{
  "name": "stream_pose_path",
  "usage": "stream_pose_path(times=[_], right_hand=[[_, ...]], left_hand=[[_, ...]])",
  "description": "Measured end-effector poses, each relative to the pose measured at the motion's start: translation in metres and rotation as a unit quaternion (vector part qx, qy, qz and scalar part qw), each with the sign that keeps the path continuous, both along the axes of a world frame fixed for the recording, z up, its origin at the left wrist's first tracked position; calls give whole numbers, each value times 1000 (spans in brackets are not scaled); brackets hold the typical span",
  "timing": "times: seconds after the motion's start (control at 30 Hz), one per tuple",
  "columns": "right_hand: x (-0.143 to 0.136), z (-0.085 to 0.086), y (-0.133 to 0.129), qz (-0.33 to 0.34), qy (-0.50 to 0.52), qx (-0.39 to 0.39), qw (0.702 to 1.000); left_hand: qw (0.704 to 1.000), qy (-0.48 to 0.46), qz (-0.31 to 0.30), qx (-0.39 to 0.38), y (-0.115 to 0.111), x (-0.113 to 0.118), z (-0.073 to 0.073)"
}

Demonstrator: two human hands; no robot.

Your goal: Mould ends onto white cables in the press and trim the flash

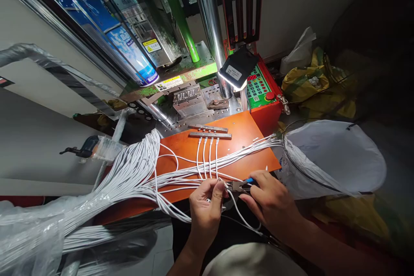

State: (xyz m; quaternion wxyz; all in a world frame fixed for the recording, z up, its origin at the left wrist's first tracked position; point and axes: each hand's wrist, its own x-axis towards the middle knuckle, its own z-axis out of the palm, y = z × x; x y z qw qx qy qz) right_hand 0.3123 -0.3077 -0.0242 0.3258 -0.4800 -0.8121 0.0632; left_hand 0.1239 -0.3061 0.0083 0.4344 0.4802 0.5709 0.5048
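Left hand: pinching white cable by its end, at orange board's near edge. Right hand: grasping blue-handled pliers, held to cable end. Metal bar: towards far edge.

Upper left: a blue-and-white spray can is appearing near a green bar. Center: a lit black lamp is shining beside a steel column, near a red control box. Right: yellow sacks are lying near a whitish plastic bag.
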Motion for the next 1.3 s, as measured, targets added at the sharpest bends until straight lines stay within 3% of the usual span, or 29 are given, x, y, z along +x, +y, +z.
stream_pose_path(times=[0.1, 0.2, 0.27, 0.37, 0.43, 0.53, 0.6, 0.73, 0.83, 0.9, 1.1, 1.2, 1.3], right_hand=[[-2, 0, 1, -5, 11, -1, 1000], [-1, 1, 2, 32, 58, -97, 993], [-1, 2, 2, 74, 123, -213, 967], [-1, 3, 2, 119, 222, -369, 895], [-2, 2, 1, 118, 248, -392, 878], [-3, -1, -2, 104, 257, -376, 884], [-5, -3, -4, 123, 303, -412, 850], [-11, -7, -10, 173, 434, -494, 733], [-17, -9, -14, 185, 478, -504, 695], [-19, -10, -15, 188, 477, -490, 705], [-17, -6, -10, 177, 421, -434, 776], [-14, -2, -6, 160, 369, -371, 837], [-11, 1, -3, 140, 291, -271, 907]], left_hand=[[1000, -21, 11, -11, -1, 3, 1], [999, -41, 15, 5, 0, 3, 0], [998, -59, 5, 17, 3, 1, -5], [992, -116, -54, 11, 11, -4, -14], [987, -135, -85, 10, 15, -5, -19], [989, -120, -81, 23, 16, -4, -20], [990, -117, -72, 16, 17, -2, -19], [987, -141, -77, -11, 19, -1, -17], [985, -159, -71, -23, 17, 0, -19], [982, -177, -61, -26, 15, 2, -21], [968, -244, -43, -32, 14, 8, -20], [965, -249, -37, -75, 16, 6, -13], [957, -248, -83, -130, 16, 3, -6]])
